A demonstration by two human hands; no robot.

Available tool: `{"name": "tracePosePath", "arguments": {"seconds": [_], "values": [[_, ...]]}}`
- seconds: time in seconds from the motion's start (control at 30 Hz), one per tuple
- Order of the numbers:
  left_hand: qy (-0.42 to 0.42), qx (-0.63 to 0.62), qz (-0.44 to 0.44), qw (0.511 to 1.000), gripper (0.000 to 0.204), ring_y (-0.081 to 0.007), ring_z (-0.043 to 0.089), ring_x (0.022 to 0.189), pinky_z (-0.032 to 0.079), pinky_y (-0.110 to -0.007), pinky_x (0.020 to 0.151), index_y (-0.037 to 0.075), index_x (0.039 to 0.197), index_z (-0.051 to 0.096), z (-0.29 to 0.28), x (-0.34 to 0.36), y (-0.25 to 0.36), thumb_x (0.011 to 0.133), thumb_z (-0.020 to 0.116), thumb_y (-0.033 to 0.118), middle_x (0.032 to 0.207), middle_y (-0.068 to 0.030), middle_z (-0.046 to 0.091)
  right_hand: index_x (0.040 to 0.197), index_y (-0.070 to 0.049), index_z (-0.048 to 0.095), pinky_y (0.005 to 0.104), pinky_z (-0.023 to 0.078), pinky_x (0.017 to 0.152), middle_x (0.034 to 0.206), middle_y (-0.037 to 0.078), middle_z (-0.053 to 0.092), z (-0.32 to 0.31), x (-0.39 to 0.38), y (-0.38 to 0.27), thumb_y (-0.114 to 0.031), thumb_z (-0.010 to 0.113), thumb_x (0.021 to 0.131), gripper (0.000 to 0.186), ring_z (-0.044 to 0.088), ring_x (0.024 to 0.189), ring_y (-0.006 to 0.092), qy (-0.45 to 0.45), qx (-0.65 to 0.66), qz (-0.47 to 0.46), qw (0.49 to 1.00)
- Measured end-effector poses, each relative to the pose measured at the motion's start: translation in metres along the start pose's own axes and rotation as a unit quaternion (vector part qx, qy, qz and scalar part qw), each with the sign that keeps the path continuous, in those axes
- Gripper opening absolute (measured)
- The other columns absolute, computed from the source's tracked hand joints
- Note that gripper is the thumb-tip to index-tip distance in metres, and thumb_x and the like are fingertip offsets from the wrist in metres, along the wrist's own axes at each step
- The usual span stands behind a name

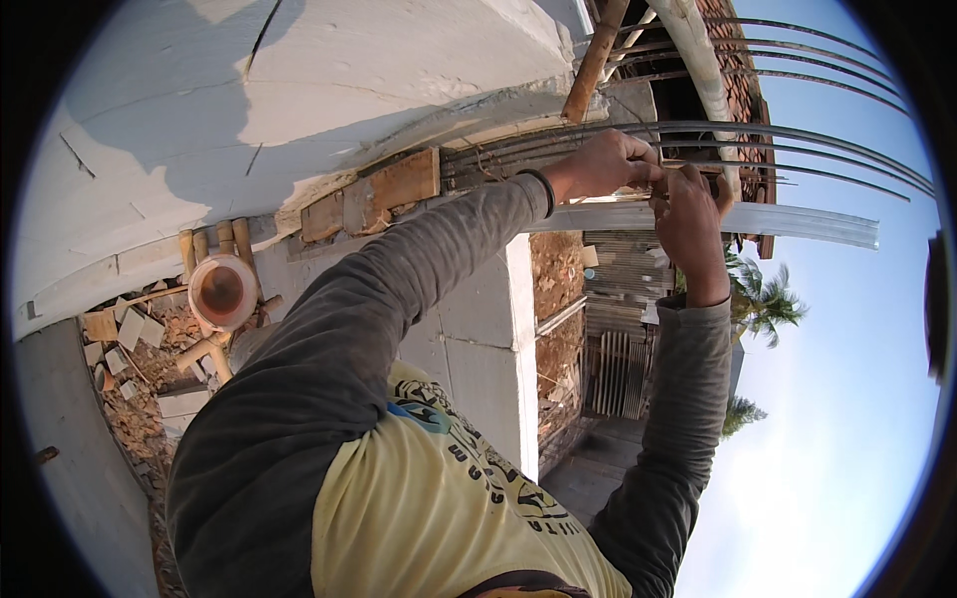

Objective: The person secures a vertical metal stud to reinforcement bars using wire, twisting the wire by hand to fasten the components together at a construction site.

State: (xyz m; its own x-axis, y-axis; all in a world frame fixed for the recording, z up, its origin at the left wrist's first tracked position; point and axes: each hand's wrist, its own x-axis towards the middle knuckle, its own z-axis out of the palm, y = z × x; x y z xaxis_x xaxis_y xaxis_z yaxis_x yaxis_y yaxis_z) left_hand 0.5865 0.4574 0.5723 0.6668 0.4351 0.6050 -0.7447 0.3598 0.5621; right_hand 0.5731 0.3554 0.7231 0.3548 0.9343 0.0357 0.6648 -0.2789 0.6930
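My left hand (pixel 601 165) and my right hand (pixel 690 227) meet at the upper right, fingertips pinched close together. What lies between the fingers is too small to make out. Both hands are against a bundle of long steel rebar rods (pixel 797 149), which runs out over the sky at the right. Just below the rods runs a silver metal channel (pixel 807 224), partly hidden behind my right hand. Thin wire-like strands (pixel 485 159) show around the rods left of my left hand.
Brown wooden boards (pixel 404 187) line the pale block wall (pixel 399 60). A round bucket (pixel 221 292) rests by bamboo poles (pixel 242 242) at the left, above rubble (pixel 150 399). More rebar (pixel 797 60) and a pale pole (pixel 698 60) cross above my hands. A white-edged wall (pixel 523 349) stands below.
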Motion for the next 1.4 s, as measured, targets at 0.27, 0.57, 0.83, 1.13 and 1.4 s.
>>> {"name": "tracePosePath", "arguments": {"seconds": [0.27,0.57,0.83,1.13,1.4], "values": [[0.048,0.183,0.022,0.982,0.026,-0.0086,0.061,0.071,0.049,-0.028,0.065,0.005,0.091,0.072,0.009,-0.008,-0.001,0.094,0.063,0.029,0.076,-0.0056,0.068,0.091,-0.001,0.063,0.0564,0.017,0.11,0.1,0.014,0.06,0.002,-0.002,0.001,0.0,0.062,0.076,0.015,0.056,0.108,0.0319,-0.008,0.013,0.003,1.0],[-0.031,0.125,-0.023,0.991,0.033,-0.0092,0.059,0.074,0.049,-0.025,0.066,0.001,0.096,0.072,0.004,0.004,-0.008,0.096,0.061,0.032,0.08,-0.0017,0.066,0.09,-0.005,0.065,0.0541,0.015,0.111,0.097,0.006,0.059,-0.011,-0.021,0.0,-0.013,0.07,0.08,0.013,0.052,0.11,0.0255,0.095,-0.066,-0.009,0.993],[-0.143,-0.095,-0.103,0.98,0.038,-0.011,0.063,0.08,0.053,-0.026,0.072,-0.001,0.104,0.069,-0.012,0.013,-0.013,0.092,0.066,0.036,0.088,-0.0053,0.068,0.081,-0.007,0.064,0.0578,0.015,0.112,0.093,0.005,0.059,0.0,-0.019,0.0,-0.009,0.065,0.08,0.003,0.054,0.105,0.0244,0.117,-0.054,-0.028,0.991],[-0.028,-0.078,-0.115,0.99,0.033,-0.0124,0.063,0.068,0.053,-0.028,0.061,0.0,0.087,0.07,0.0,0.004,-0.012,0.089,0.072,0.033,0.079,-0.0058,0.068,0.075,-0.006,0.06,0.0576,0.015,0.112,0.09,0.007,0.058,0.003,-0.019,-0.003,-0.005,0.06,0.082,0.006,0.055,0.1,0.0257,0.135,-0.05,-0.03,0.989],[0.186,0.235,-0.021,0.954,0.028,-0.0209,0.067,0.062,0.052,-0.035,0.059,0.0,0.083,0.071,0.039,-0.014,0.005,0.084,0.075,0.028,0.073,-0.0106,0.07,0.077,-0.004,0.062,0.0555,0.017,0.112,0.093,0.008,0.057,0.01,-0.018,-0.004,-0.005,0.06,0.082,0.005,0.054,0.101,0.0267,0.141,-0.052,-0.014,0.989]]}}
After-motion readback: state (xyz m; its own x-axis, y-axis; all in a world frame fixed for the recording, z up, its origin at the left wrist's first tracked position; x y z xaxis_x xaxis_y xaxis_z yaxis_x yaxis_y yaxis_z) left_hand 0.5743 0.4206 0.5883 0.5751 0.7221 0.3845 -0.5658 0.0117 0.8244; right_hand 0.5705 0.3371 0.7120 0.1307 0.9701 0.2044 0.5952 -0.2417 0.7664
